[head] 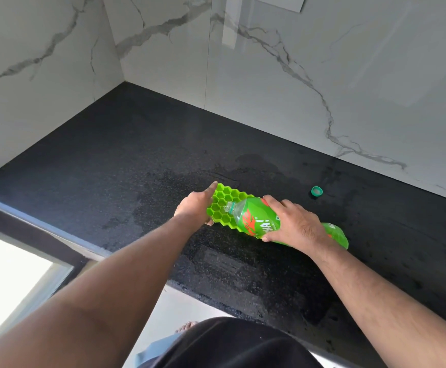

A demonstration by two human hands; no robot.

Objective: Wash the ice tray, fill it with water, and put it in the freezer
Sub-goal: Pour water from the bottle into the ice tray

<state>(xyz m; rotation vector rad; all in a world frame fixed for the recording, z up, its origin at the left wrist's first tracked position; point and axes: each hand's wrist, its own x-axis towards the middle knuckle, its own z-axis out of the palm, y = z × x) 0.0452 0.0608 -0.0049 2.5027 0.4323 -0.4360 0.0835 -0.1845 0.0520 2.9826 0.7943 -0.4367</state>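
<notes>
My right hand (pixel 294 223) is gripping the tipped green plastic soda bottle (pixel 259 219), mouth over the lime-green honeycomb silicone ice tray (pixel 223 205) on the black speckled countertop (pixel 136 155), left hand (pixel 196 205) fingers pinning its edge; I'm aiming to pour slowly, cell by cell, keeping it flat.

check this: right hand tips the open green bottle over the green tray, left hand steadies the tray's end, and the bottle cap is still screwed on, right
Not quite: the cap is off, lying on the counter beyond the bottle. The head view shows this. The rest holds: the right hand tips the bottle over the tray, and the left hand steadies its end.
</notes>
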